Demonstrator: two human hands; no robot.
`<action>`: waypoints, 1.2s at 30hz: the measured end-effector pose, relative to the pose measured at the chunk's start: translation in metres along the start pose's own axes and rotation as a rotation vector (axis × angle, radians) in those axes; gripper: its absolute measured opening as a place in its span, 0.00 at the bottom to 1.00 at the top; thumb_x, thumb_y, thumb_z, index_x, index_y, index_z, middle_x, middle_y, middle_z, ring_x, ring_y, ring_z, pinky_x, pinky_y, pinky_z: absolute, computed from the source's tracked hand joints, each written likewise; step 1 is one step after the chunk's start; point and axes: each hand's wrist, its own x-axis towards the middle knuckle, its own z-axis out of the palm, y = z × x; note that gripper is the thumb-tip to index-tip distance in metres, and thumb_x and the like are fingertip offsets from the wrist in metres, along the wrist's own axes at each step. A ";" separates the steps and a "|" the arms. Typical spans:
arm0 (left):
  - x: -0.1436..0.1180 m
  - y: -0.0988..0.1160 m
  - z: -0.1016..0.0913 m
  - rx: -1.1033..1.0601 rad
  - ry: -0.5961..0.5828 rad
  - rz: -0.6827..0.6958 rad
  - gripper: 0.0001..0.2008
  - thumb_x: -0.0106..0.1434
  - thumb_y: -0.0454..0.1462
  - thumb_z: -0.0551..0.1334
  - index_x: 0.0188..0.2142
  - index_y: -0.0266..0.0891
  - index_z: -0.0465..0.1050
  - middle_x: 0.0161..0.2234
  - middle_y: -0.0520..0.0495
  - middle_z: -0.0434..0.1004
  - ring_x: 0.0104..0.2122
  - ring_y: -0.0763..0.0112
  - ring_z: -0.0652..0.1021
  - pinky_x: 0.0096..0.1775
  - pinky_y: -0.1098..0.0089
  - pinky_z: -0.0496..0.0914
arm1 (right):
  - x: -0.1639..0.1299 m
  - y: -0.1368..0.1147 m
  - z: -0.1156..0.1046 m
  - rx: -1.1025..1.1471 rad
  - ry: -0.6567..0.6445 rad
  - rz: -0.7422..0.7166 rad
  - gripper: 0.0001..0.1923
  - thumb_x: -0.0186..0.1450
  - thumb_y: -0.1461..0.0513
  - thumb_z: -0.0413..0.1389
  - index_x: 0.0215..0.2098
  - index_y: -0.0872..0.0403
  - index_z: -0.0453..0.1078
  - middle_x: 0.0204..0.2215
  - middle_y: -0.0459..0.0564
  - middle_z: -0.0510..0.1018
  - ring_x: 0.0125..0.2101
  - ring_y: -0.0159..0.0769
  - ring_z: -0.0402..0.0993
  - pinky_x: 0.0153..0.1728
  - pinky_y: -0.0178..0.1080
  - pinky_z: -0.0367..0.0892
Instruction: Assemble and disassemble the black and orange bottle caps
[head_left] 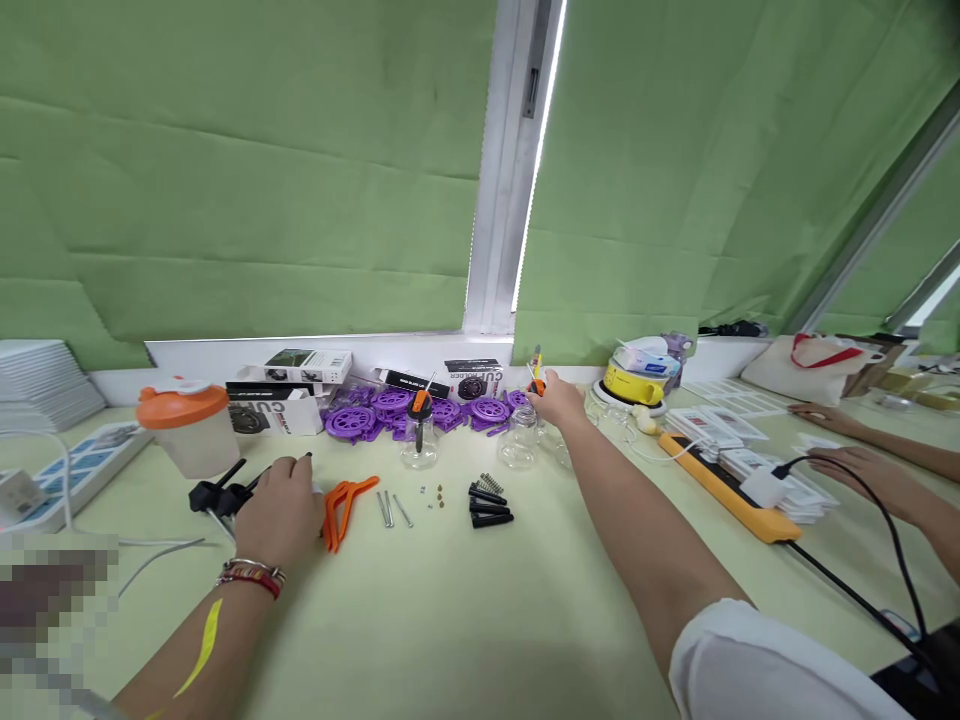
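Here, at a pale table [450,620] below green sheeting [247,200], your right hand [561,402] pinches an orange-handled tool [536,386] by a clear jar [517,445]; your left hand [281,512], its grip impossible to tell, partly covers black parts [206,496].

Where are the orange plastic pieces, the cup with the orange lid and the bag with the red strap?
Orange plastic pieces [346,490]: head view, near their upper end.
Cup with the orange lid [191,446]: head view, its pale body.
Bag with the red strap [786,383]: head view, its pale side.
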 end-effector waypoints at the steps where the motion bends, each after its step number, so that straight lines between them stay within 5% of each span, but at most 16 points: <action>1: 0.000 0.001 0.000 0.002 0.019 0.011 0.20 0.60 0.35 0.49 0.52 0.35 0.65 0.49 0.37 0.67 0.48 0.55 0.69 0.36 0.63 0.69 | 0.003 0.002 0.002 -0.013 -0.049 0.007 0.20 0.59 0.53 0.55 0.46 0.55 0.66 0.35 0.57 0.76 0.39 0.48 0.71 0.39 0.44 0.57; 10: -0.007 0.007 0.000 0.008 0.203 0.125 0.20 0.62 0.35 0.49 0.51 0.31 0.67 0.48 0.37 0.69 0.47 0.55 0.71 0.36 0.64 0.70 | 0.000 0.006 0.006 -0.073 -0.062 0.004 0.13 0.57 0.55 0.54 0.36 0.54 0.66 0.29 0.50 0.76 0.34 0.41 0.73 0.38 0.40 0.56; 24: -0.008 0.007 0.008 0.022 0.302 0.194 0.18 0.60 0.34 0.51 0.48 0.32 0.68 0.47 0.37 0.70 0.44 0.56 0.73 0.33 0.65 0.71 | 0.004 0.005 0.001 -0.022 -0.028 0.043 0.13 0.58 0.54 0.54 0.35 0.54 0.68 0.31 0.51 0.77 0.36 0.42 0.73 0.37 0.39 0.58; 29: -0.008 0.011 0.011 -0.005 0.399 0.257 0.18 0.60 0.34 0.52 0.48 0.31 0.69 0.46 0.36 0.71 0.44 0.55 0.73 0.34 0.64 0.71 | 0.002 0.004 -0.012 0.132 0.135 0.023 0.13 0.57 0.58 0.54 0.39 0.55 0.70 0.32 0.52 0.78 0.34 0.41 0.73 0.37 0.38 0.59; 36: -0.020 0.026 0.005 -0.274 0.621 0.394 0.21 0.61 0.38 0.57 0.52 0.31 0.62 0.45 0.34 0.72 0.45 0.53 0.74 0.44 0.59 0.70 | -0.045 -0.035 -0.071 0.540 0.590 -0.175 0.17 0.56 0.57 0.56 0.42 0.55 0.67 0.37 0.52 0.75 0.37 0.41 0.69 0.41 0.44 0.64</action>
